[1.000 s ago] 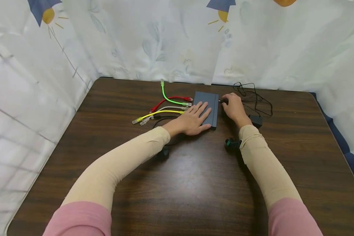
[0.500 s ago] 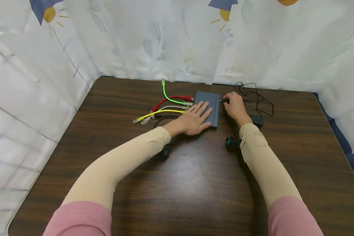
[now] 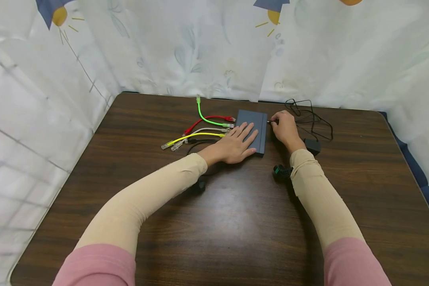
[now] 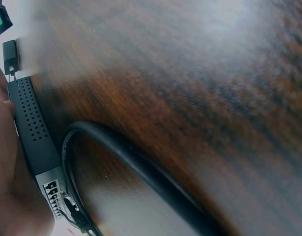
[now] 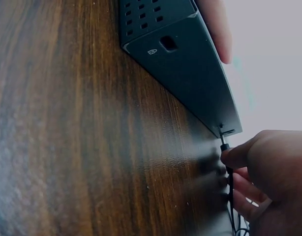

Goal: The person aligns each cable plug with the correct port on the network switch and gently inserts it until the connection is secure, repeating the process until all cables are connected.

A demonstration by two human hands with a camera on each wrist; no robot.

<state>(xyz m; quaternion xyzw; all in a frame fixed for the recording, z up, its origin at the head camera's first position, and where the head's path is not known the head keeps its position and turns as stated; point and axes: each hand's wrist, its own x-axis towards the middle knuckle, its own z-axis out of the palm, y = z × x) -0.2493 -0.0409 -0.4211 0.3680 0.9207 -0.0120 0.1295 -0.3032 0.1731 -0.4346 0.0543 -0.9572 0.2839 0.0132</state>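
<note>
Watching remotely, I see the left hand [image 3: 235, 146], fingers spread, on the box [image 3: 251, 116] near the table's [image 3: 228, 238] far edge; the right hand [image 3: 284, 128] pinches a plug [image 5: 225, 146] at its side (ample room nearside).

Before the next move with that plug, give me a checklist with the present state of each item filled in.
1. Box steadied: ok; the left hand lies spread on top of it.
2. Plug gripped: ok; the right hand pinches it by the box's end.
3. Plug fully seated: not ok; its bare metal tip shows between plug and box.
4. Tip straight in its hole: cannot tell; the detail is too small.
5. Cord slack: ok; the thin black cord lies in loose loops on the table.
6. Network ports free of cables: cannot tell; the left wrist view leaves this unclear.
</note>
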